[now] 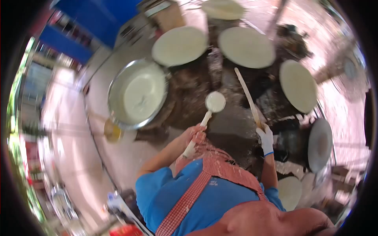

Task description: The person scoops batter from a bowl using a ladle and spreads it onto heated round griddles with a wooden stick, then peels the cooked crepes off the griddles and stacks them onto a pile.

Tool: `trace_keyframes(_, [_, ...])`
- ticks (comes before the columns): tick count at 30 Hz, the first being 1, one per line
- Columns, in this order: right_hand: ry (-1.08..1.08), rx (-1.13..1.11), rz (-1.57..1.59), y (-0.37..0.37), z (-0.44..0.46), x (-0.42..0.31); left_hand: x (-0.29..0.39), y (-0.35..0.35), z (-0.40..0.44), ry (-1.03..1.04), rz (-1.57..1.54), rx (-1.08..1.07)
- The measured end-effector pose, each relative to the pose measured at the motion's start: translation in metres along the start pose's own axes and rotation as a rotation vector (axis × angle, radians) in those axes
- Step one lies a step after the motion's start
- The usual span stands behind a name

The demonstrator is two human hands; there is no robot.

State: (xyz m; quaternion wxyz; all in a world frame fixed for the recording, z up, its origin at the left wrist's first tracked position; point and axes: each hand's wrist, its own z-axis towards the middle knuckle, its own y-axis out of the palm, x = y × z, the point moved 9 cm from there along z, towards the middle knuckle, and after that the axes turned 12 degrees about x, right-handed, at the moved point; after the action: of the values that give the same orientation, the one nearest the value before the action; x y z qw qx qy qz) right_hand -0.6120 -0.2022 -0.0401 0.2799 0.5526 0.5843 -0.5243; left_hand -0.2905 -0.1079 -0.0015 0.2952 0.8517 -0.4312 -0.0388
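Note:
My left hand point(193, 135) is bare and closed around the pale handle of a ladle point(206, 118). White batter fills the ladle's round cup, in front of my apron. On my right hand point(266, 139) is a white glove, with the fingers wrapped round the lower end of a long, flat wooden spatula point(246, 91), whose tip points away from me towards the pans. To the left of the ladle stands a wide metal bowl point(111, 114) containing white batter point(143, 92). Beyond and to the right are several round griddles, including one with a pale surface point(247, 47).
More pale round griddles stand at the back left point(180, 46) and right point(298, 86). A grey round plate point(320, 145) is at the far right. A yellow container point(113, 131) sits beside the bowl. Behind are a cardboard box point(167, 17) and blue panels point(92, 17).

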Motion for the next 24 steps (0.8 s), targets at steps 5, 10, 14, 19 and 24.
trace_keyframes(5, [-0.233,-0.487,-0.161,0.169,0.013,-0.081,0.050,-0.103,-0.045,0.084,-0.471,-0.047])
trace_keyframes(10, [-0.558,-0.621,-0.663,0.345,0.011,-0.147,0.125,-0.225,-0.075,0.201,-0.673,-0.085])
trace_keyframes(14, [-0.856,-0.607,-0.906,0.495,-0.016,-0.189,0.201,-0.353,-0.052,0.343,-0.685,0.216])
trace_keyframes(19, [-1.212,-0.735,-1.367,0.632,-0.071,-0.153,0.232,-0.511,0.032,0.496,-0.620,0.791])
trace_keyframes(24, [-1.071,-0.793,-1.386,0.662,-0.078,-0.150,0.241,-0.512,0.025,0.531,-0.641,0.846])
